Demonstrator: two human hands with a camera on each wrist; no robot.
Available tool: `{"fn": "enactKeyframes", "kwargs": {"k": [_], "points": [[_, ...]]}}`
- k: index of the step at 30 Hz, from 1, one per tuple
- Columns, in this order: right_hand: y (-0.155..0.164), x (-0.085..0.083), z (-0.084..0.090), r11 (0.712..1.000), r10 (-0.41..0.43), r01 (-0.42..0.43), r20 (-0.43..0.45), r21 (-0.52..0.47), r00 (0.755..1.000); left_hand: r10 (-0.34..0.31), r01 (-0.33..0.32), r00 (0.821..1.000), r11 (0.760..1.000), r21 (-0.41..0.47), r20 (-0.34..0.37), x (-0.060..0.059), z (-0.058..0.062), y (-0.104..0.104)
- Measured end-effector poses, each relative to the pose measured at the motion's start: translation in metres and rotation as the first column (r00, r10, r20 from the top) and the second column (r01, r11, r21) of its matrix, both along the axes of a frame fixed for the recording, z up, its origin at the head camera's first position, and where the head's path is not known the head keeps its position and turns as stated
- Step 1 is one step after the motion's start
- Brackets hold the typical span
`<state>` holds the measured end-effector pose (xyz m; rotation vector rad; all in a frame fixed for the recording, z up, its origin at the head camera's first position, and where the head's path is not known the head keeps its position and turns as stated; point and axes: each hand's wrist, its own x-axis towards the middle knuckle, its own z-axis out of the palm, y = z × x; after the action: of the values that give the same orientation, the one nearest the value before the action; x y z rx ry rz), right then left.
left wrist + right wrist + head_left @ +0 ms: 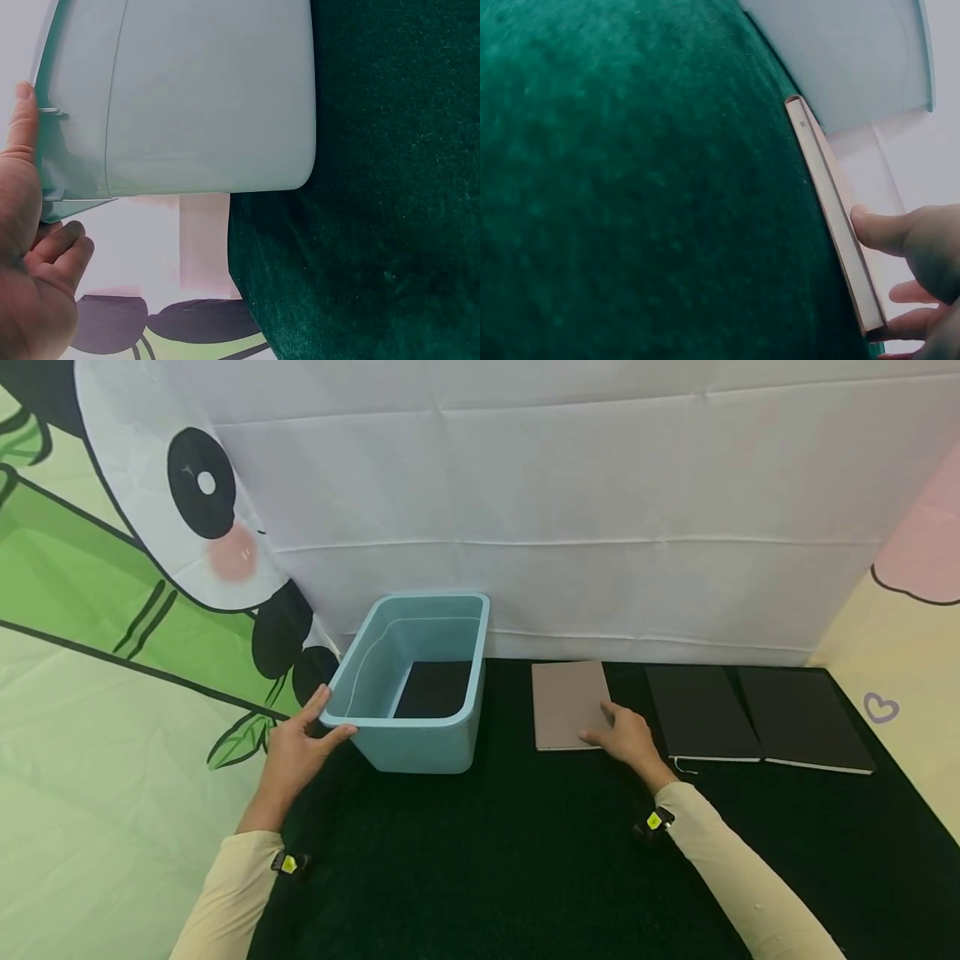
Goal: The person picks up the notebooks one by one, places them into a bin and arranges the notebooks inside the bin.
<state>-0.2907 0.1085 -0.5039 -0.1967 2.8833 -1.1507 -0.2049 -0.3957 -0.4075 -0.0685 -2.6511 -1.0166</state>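
Note:
My left hand (294, 758) holds the near left corner of a light blue plastic bin (420, 745). Its thumb lies along the front rim, with the other fingers at the left side, partly hidden in the head view. A flat black rectangle (433, 689) lies on the bin's bottom; its kind cannot be told. To the right, a pinkish-beige notebook (566, 706) lies flat on the cloth. My right hand (628, 737) reaches over its right side, thumb on the cover near the front edge. In the right wrist view the fingers (911, 324) are by the notebook's right end.
Two black notebooks (705, 714) (802, 718) lie side by side at the right, a ribbon (684, 768) poking from the left one. Dark green cloth (480, 860) covers the table. A printed curtain (570, 510) hangs close behind.

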Motion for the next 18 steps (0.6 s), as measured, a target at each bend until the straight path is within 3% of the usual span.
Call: {"fn": "enactKeyframes", "kwargs": {"k": [9, 18], "points": [[-0.008, 0.0, 0.003, 0.996, -0.079, 0.079, -0.005, 0.041, 0.997, -0.005, 0.005, 1.0, 1.0, 0.008, -0.003, 0.001, 0.001, 0.002], [-0.012, -0.002, 0.006, 0.991, -0.126, 0.127, 0.022, -0.047, 0.992, -0.011, 0.011, 1.0, 1.0, 0.012, -0.01, 0.001, 0.0, 0.001]]}}
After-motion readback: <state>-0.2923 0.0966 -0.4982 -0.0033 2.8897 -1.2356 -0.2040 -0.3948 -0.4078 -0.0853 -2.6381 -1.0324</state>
